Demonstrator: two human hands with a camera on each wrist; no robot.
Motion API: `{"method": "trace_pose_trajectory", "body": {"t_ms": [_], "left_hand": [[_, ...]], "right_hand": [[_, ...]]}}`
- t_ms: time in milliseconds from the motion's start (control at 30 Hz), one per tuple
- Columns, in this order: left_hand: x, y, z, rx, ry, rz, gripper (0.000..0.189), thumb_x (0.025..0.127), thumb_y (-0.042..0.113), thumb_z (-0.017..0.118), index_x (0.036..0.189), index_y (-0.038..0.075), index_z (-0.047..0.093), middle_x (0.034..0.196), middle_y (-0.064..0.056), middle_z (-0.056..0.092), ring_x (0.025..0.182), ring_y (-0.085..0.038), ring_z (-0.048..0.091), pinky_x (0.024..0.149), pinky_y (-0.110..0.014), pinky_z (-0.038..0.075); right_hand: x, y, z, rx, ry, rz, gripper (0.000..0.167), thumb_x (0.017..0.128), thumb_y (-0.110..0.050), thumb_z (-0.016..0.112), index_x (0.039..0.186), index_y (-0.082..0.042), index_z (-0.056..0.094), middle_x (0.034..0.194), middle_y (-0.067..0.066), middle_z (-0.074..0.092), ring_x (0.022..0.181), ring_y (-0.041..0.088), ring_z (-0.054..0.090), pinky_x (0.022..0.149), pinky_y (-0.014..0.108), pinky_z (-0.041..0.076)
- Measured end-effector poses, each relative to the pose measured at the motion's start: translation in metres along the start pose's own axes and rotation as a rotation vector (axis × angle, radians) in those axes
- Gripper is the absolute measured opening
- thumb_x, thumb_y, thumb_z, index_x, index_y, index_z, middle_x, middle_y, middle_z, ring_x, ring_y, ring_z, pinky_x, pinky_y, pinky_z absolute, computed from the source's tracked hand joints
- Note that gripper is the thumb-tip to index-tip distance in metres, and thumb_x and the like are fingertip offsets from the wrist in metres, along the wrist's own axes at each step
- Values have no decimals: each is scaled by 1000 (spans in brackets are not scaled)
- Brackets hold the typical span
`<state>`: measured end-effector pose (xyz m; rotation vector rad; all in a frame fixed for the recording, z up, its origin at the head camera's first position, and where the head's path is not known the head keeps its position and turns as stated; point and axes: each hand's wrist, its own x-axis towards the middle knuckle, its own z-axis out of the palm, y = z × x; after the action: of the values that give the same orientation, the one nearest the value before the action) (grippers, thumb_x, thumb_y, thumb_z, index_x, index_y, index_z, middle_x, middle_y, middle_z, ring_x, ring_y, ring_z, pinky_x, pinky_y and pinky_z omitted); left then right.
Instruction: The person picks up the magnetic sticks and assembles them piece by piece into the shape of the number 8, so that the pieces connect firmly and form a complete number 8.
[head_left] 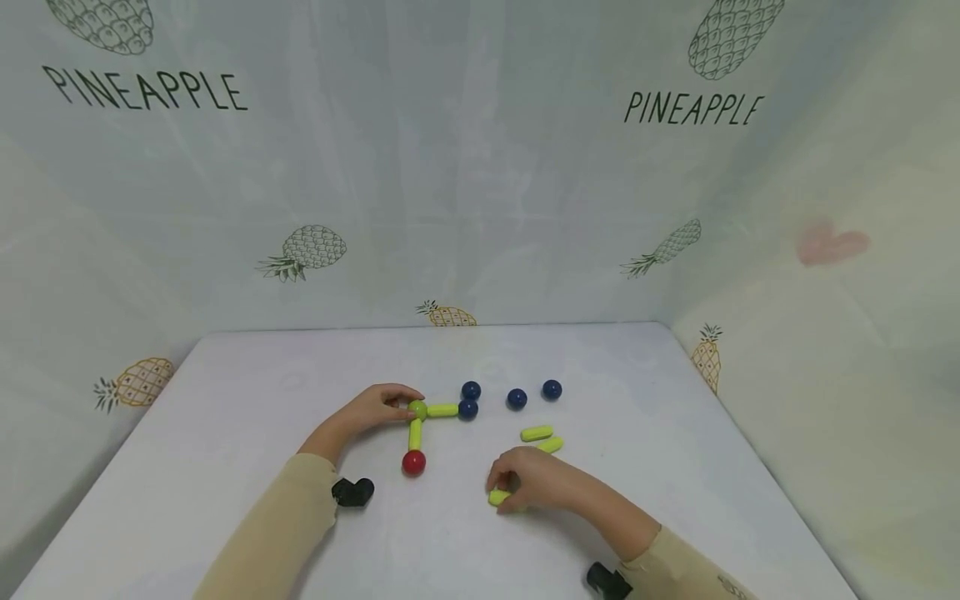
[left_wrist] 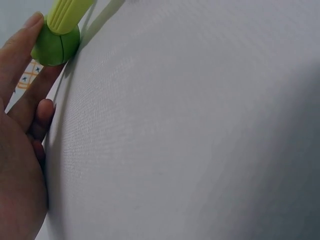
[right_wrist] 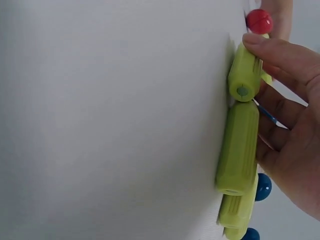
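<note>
In the head view my left hand (head_left: 371,410) pinches a green ball (head_left: 417,409) between thumb and fingers. From that ball one yellow-green rod (head_left: 442,410) runs right to a dark blue ball (head_left: 468,409). Another yellow-green rod (head_left: 416,435) points toward me and ends at a red ball (head_left: 413,463). To the right, my right hand (head_left: 543,479) pinches a loose yellow-green rod (right_wrist: 246,70) close to the table. In the right wrist view a second rod (right_wrist: 237,150) lies right by its end, partly beside my fingers.
Three more dark blue balls, such as the middle one (head_left: 517,399), sit farther back on the white table (head_left: 300,533). Yellow-green rods (head_left: 536,433) lie just beyond my right hand. A cloth printed with pineapples (head_left: 480,167) hangs behind the table.
</note>
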<state>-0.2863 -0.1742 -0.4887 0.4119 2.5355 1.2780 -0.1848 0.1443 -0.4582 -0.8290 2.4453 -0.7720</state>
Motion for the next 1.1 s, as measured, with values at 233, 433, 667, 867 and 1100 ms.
{"method": "trace_pose_trajectory", "body": {"t_ms": [233, 433, 667, 867, 1100], "left_hand": [[0, 0, 1, 9, 1, -5, 30, 85, 26, 77, 114, 22, 72, 105, 1, 59, 93, -20, 46, 79, -36, 38], [-1, -1, 1, 11, -4, 19, 30, 86, 26, 76, 114, 22, 72, 106, 1, 59, 93, -21, 45, 79, -36, 38], [1, -4, 1, 9, -6, 30, 30, 85, 27, 77, 114, 22, 72, 101, 1, 58, 90, -20, 45, 77, -35, 37], [1, -3, 0, 3, -9, 26, 30, 85, 27, 77, 114, 22, 73, 101, 0, 58, 90, -21, 45, 77, -36, 37], [0, -2, -1, 11, -13, 27, 30, 85, 29, 77, 114, 22, 72, 109, 1, 61, 93, -21, 46, 80, -36, 38]], "right_hand": [[1, -6, -8, 23, -25, -3, 20, 78, -15, 83, 90, -25, 70, 82, -16, 59, 79, 4, 54, 72, 22, 47], [2, -15, -20, 46, -22, -47, 18, 80, -10, 80, 90, -22, 71, 81, -13, 60, 76, 4, 54, 70, 23, 48], [8, -20, -30, 34, -52, -51, 15, 84, -10, 76, 95, -20, 71, 84, -14, 61, 80, 4, 55, 73, 23, 48], [17, -23, -31, 45, -61, -41, 14, 88, -12, 73, 101, -18, 72, 89, -14, 62, 84, 5, 56, 76, 23, 48], [27, -28, -31, 110, -68, -32, 17, 90, -10, 70, 107, -13, 72, 93, -9, 65, 85, 9, 57, 74, 24, 48]]}}
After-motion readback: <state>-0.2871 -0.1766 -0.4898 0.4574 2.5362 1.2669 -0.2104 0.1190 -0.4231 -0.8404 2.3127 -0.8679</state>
